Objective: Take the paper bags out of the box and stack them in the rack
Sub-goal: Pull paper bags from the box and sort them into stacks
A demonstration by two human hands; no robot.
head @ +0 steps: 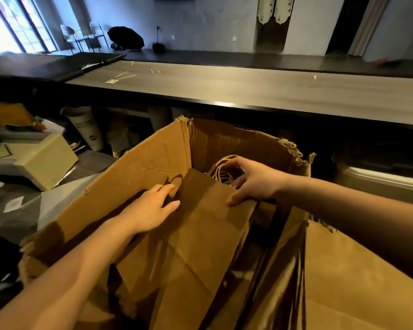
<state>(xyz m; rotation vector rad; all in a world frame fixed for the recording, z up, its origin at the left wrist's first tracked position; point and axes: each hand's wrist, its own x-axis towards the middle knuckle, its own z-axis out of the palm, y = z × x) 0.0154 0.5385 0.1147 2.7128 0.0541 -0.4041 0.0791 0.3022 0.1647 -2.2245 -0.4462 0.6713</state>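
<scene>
Two forearms reaching into cardboard box point(141, 160), left hand point(150, 208) flat on folded paper bag point(200, 229), fingers loosely together, right hand point(253, 182) pinching bag's upper edge beside twine handles point(222, 170).

A long wood-grain counter point(248, 91) with a dark edge runs across the room beyond the hands, a few thin sticks point(125, 76) scattered on its left part. Beyond it, a dark floor point(224, 57) meets pale grey walls point(212, 22). Far up and left of the hands, bright daylight enters through tall windows point(12, 22), with metal chairs point(81, 38) nearby. A cream curtain point(274, 9) hangs over a dark doorway straight ahead.
</scene>
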